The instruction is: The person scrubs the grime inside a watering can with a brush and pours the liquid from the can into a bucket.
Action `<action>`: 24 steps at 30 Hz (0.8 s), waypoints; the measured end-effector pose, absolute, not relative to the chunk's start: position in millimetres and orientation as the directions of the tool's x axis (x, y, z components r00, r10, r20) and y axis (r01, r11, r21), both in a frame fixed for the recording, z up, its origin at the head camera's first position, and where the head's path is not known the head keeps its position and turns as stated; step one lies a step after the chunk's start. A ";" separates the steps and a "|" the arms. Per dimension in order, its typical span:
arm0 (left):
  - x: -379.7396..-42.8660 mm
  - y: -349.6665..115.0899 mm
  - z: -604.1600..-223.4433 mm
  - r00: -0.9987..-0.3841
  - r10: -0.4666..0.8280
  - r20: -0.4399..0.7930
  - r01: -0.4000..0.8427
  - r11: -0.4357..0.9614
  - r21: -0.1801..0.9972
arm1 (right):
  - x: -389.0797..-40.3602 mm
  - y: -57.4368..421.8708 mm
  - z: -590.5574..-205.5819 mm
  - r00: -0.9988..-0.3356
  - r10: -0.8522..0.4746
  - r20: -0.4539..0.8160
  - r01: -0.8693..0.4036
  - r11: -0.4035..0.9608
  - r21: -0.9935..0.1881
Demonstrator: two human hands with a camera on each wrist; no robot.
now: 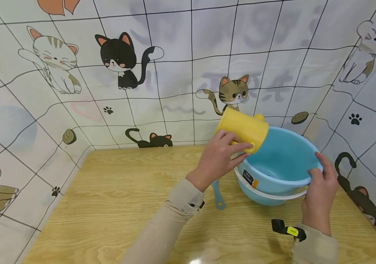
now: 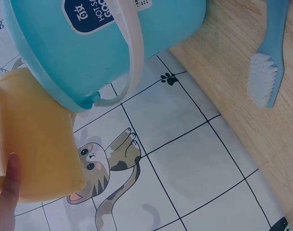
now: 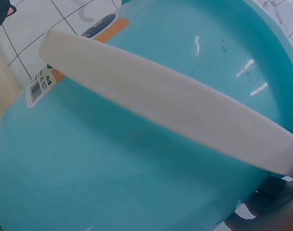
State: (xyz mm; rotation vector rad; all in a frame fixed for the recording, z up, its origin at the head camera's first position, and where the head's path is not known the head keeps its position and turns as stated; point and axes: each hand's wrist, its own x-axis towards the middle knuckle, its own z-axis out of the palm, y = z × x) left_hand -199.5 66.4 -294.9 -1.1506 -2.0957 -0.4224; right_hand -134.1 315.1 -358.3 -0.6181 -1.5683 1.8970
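My left hand [image 1: 219, 157] grips a plain yellow mug [image 1: 242, 128], its fingers at the handle side in the left wrist view. The mug is tilted and overlaps the left rim of a light blue bucket [image 1: 283, 154]. On the right, my right hand [image 1: 321, 189] holds the bucket's rim. The bucket leans, so its inside faces up and toward me. A white carrying handle [image 3: 170, 101] hangs across its near side, close to a printed label [image 1: 248, 177]. Fingers of the right hand show only partly, at the corner of the right wrist view.
A scrub brush with a blue handle [image 1: 218, 196] and white bristles [image 2: 262, 79] lies on the wooden table [image 1: 135, 190], left of the bucket. Tile-patterned wall covering [image 1: 174, 84] with cartoon cats rises behind the table and along both sides.
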 end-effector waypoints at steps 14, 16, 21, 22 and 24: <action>-199.4 67.4 -292.8 -0.334 0.634 0.697 0.839 0.537 -0.086 | -133.3 314.0 -356.7 -0.717 0.697 0.013 -0.148 -0.135 -0.980; -199.5 67.3 -292.7 -0.333 0.637 0.696 0.840 0.535 -0.088 | -133.3 314.0 -356.7 -0.716 0.698 0.015 -0.149 -0.132 -0.980; -200.0 66.9 -292.6 -0.332 0.637 0.696 0.843 0.532 -0.084 | -133.1 314.1 -356.5 -0.717 0.697 0.022 -0.151 -0.125 -0.980; -200.0 66.8 -292.6 -0.330 0.637 0.696 0.844 0.529 -0.084 | -133.0 314.1 -356.5 -0.718 0.696 0.022 -0.153 -0.127 -0.980; -200.0 66.6 -292.8 -0.327 0.640 0.695 0.847 0.524 -0.084 | -132.9 314.2 -356.8 -0.719 0.694 0.019 -0.153 -0.131 -0.979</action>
